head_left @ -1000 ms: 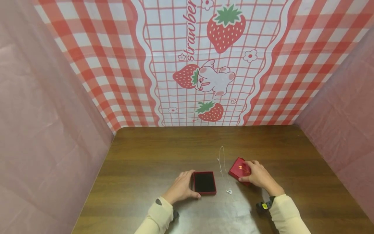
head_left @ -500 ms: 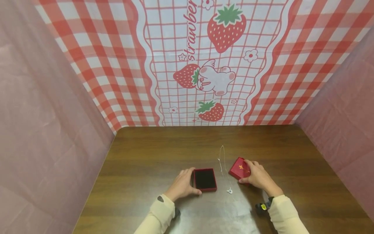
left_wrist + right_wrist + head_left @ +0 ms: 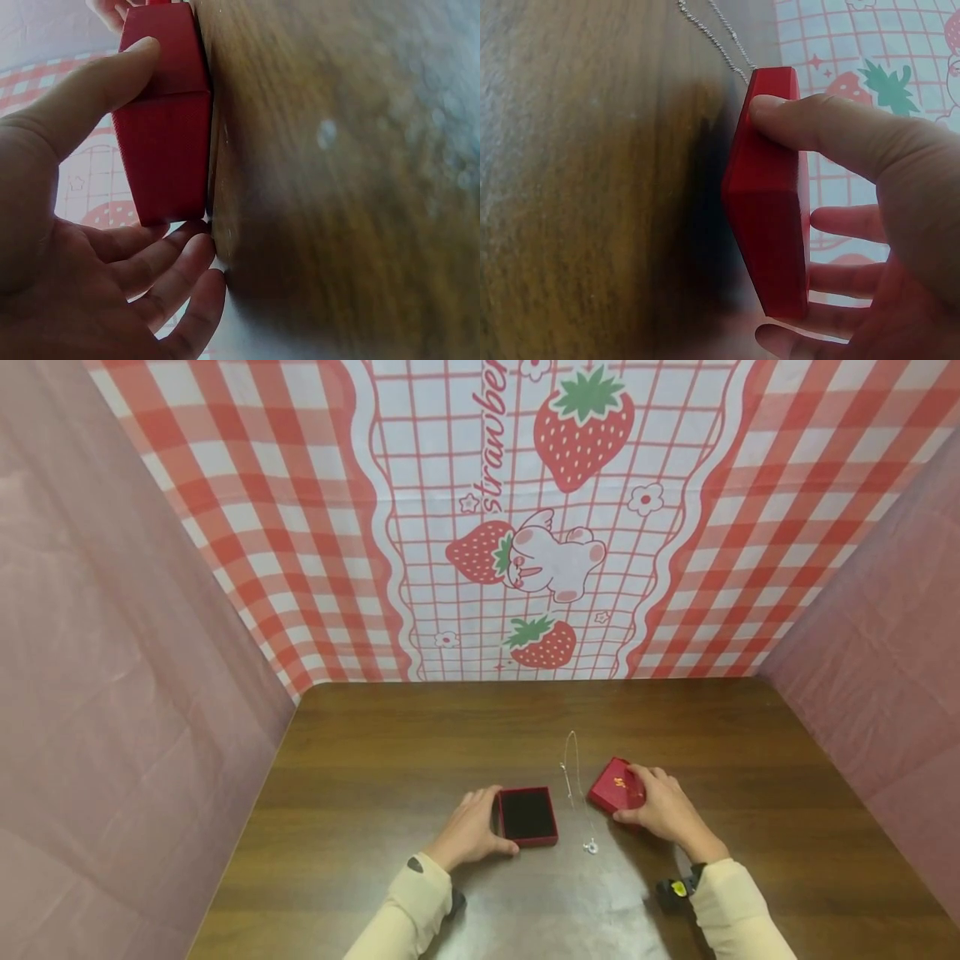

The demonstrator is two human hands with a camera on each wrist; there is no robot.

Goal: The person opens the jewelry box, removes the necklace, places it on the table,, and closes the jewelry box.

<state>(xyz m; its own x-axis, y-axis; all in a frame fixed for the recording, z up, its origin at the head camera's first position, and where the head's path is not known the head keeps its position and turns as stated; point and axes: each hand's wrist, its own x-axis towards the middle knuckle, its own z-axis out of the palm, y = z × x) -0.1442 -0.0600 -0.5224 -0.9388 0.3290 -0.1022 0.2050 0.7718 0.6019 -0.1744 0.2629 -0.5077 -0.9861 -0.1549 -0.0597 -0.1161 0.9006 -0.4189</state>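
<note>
My left hand (image 3: 468, 832) grips a small open red jewelry box (image 3: 557, 837) with a black lining, thumb on the near side and fingers at the far side. In the left wrist view, the thumb presses the red wall of the box (image 3: 166, 157). My right hand (image 3: 667, 810) holds the red box lid (image 3: 609, 787), which has a gold mark on top and sits turned at an angle. The right wrist view shows the thumb against the lid's side (image 3: 769, 225). Between box and lid lies a thin silver necklace (image 3: 592, 847), its round pendant toward me.
The brown wooden table (image 3: 375, 735) stretches to a back wall hung with strawberry-print checked cloth (image 3: 525, 635). Pink fabric (image 3: 135, 693) borders the left side and more pink fabric (image 3: 877, 635) the right. A wrist camera strap (image 3: 678, 887) is on the right wrist.
My left hand has slid the box slightly away from me and a little to the right. The lid has shifted very slightly in my right hand; the necklace has stayed in place.
</note>
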